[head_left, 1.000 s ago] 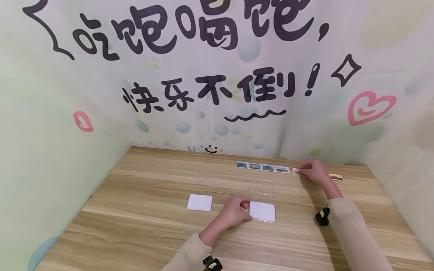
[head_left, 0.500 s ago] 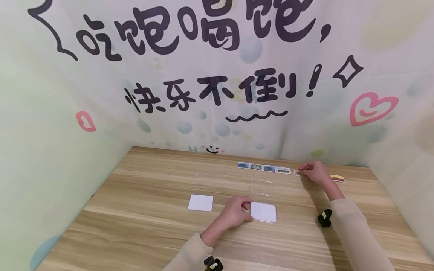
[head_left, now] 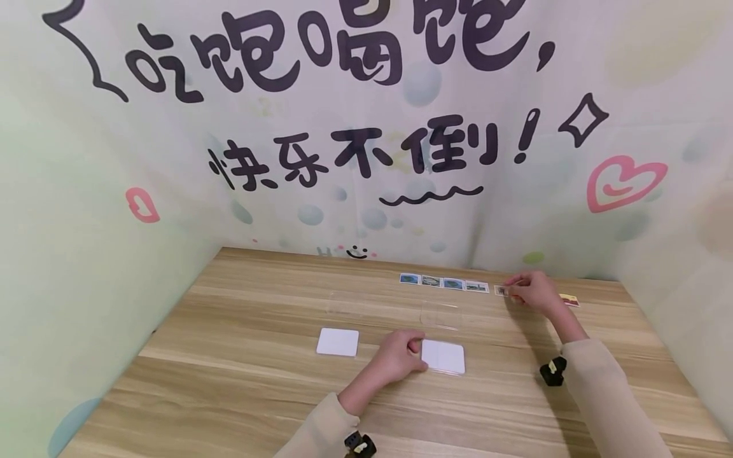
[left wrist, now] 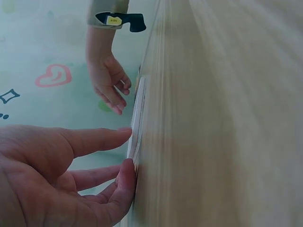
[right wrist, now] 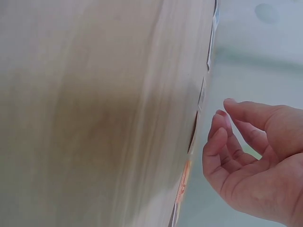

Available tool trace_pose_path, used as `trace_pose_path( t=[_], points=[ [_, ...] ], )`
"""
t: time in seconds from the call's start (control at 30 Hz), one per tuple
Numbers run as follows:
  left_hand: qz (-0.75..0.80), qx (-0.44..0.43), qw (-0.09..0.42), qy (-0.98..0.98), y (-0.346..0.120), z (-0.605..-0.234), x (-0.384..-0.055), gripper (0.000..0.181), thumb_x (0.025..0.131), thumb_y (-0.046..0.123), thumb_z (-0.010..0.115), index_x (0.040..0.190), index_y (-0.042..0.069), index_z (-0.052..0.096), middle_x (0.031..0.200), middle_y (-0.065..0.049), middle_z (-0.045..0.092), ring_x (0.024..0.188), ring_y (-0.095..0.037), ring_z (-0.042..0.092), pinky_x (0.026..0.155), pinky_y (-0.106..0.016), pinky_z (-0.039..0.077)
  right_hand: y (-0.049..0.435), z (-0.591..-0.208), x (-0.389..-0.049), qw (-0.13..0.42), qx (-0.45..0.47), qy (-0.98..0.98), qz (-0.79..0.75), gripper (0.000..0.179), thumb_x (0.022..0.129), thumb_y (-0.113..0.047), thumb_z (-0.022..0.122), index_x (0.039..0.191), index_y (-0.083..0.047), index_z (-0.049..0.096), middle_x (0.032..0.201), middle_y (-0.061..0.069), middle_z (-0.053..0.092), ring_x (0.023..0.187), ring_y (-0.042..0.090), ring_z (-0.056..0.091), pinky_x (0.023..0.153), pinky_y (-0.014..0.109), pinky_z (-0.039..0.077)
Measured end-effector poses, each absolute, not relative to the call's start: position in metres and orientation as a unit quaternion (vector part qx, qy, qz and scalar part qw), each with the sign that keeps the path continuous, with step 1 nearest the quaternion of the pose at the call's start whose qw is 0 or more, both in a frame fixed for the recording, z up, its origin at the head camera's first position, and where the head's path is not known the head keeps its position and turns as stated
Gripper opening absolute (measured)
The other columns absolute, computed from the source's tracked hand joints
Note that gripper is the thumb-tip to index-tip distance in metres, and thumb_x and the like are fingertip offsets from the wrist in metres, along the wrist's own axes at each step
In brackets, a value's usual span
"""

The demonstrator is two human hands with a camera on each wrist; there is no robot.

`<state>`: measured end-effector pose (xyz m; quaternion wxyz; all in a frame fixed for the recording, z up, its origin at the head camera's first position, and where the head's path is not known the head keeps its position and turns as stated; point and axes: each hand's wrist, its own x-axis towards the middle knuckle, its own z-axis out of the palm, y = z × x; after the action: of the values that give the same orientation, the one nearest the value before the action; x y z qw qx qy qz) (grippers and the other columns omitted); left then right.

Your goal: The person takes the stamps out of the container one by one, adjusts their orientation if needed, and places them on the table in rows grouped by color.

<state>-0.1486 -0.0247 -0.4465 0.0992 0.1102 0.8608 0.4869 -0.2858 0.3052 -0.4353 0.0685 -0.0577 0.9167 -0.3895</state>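
My left hand (head_left: pixel 397 357) holds a white card (head_left: pixel 443 357) in a clear plastic case by its left edge. In the left wrist view the fingertips (left wrist: pixel 124 137) sit at the rim of the flat stack (left wrist: pixel 137 113), seen edge-on. My right hand (head_left: pixel 534 291) hovers over a small postage stamp (head_left: pixel 500 291) at the back right. The right wrist view shows thumb and forefinger (right wrist: pixel 230 102) close together with nothing between them, just above the tabletop. Another stamp, red and yellow (head_left: pixel 569 300), is partly hidden behind that hand.
Several stamps (head_left: pixel 454 284) with blue and green pictures lie in a row along the table's back edge. Two clear plastic pieces (head_left: pixel 441 316) lie in front. A second white card (head_left: pixel 338 342) is left of my left hand. A printed wall cloth (head_left: pixel 321 222) hangs behind.
My right wrist has shifted slightly to the right, its fingertips staying by the same stamp. The left hand and the white card have not moved.
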Motion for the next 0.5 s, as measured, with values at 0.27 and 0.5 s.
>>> trace_pose_path(
  t=[0.27, 0.5],
  points=[
    [0.496, 0.12, 0.1, 0.854, -0.027, -0.448, -0.151, 0.044, 0.084, -0.009, 0.08, 0.126, -0.013, 0.067, 0.081, -0.003, 0.052, 0.072, -0.011, 0.044, 0.065, -0.023, 0.037, 0.308, -0.426, -0.271, 0.067, -0.067, 0.919, -0.382, 0.026, 0.101, -0.006, 0.066, 0.116, 0.016, 0.066, 0.098, 0.024, 0.07, 0.077, 0.023, 0.063, 0.065, 0.033, 0.054],
    [0.488, 0.125, 0.098, 0.858, -0.031, -0.444, -0.151, 0.039, 0.088, -0.005, 0.077, 0.125, -0.013, 0.068, 0.083, -0.001, 0.053, 0.073, -0.012, 0.046, 0.067, -0.024, 0.039, 0.306, -0.423, -0.262, 0.056, -0.068, 0.918, -0.386, 0.024, 0.1, -0.004, 0.066, 0.114, 0.016, 0.067, 0.101, 0.027, 0.069, 0.076, 0.022, 0.064, 0.063, 0.029, 0.053]
  ],
)
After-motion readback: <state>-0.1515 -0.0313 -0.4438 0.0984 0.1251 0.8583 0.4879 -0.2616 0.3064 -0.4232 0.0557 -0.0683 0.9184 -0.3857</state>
